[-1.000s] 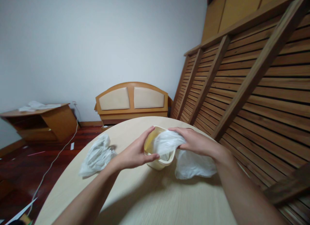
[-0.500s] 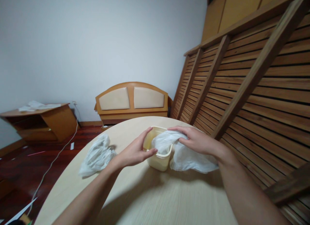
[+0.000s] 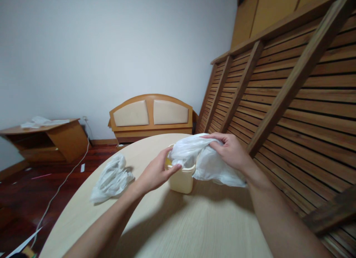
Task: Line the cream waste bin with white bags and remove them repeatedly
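A small cream plastic bin [image 3: 180, 181] stands upright on the round table. My left hand [image 3: 160, 171] grips its left side, thumb over the near rim and fingers around the far left edge. Part of a white plastic bag [image 3: 214, 165] lies inside the bin, and the rest hangs over its right rim. Pinched between the thumb and fingers of my right hand [image 3: 229, 150], the bag is raised above the bin's right side. Another crumpled white plastic bag [image 3: 114, 178] rests on the table, left of my left forearm.
The round pale table [image 3: 217, 221] fills the foreground. A slatted wooden frame [image 3: 300, 113] leans close on the right. Beyond the table stands a headboard [image 3: 151, 113]. At the left, a low wooden cabinet [image 3: 66, 139] carries white sheets, and a cable [image 3: 63, 184] crosses the floor.
My right hand has risen and moved slightly right, pulling the white bag up so it bulges above the bin. My left hand has stayed at the bin's left side.
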The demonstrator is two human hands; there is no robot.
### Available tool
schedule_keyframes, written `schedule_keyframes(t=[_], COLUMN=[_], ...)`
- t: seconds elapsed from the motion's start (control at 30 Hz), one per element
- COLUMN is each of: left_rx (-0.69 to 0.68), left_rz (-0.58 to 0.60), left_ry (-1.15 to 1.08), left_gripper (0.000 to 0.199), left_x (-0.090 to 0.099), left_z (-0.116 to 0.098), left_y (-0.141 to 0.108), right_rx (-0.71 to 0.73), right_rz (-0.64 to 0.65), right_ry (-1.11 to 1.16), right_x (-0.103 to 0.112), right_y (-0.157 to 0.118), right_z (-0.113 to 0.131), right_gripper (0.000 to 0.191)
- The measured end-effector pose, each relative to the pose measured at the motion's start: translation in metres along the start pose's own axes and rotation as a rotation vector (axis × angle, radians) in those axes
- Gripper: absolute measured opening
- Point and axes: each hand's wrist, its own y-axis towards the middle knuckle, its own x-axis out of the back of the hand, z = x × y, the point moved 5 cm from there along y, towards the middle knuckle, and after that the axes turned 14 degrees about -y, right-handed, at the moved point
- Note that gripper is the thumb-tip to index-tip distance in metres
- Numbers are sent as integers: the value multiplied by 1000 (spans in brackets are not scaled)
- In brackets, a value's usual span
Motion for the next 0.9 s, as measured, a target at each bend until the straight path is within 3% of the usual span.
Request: schedule_keyframes(t=[0.3, 0.57, 0.67, 0.9], left_rx=[20, 94, 121, 116], left_rz=[-46, -219, -279, -298], left_ry=[-21, 152, 205, 152], left_gripper=[75, 76, 73, 70], left_x=[2, 20, 27, 31], left_z=[4, 18, 22, 35], left_y=[0, 2, 4, 9], right_rx=[-103, -119, -126, -117], right_rz=[-289, -451, -412, -132], right_ry=[85, 117, 96, -95], right_x=[20, 38, 39, 26], right_y=[-2, -10, -11, -6], right_z=[-1, 2, 7, 10], right_gripper=[31, 31, 31, 29])
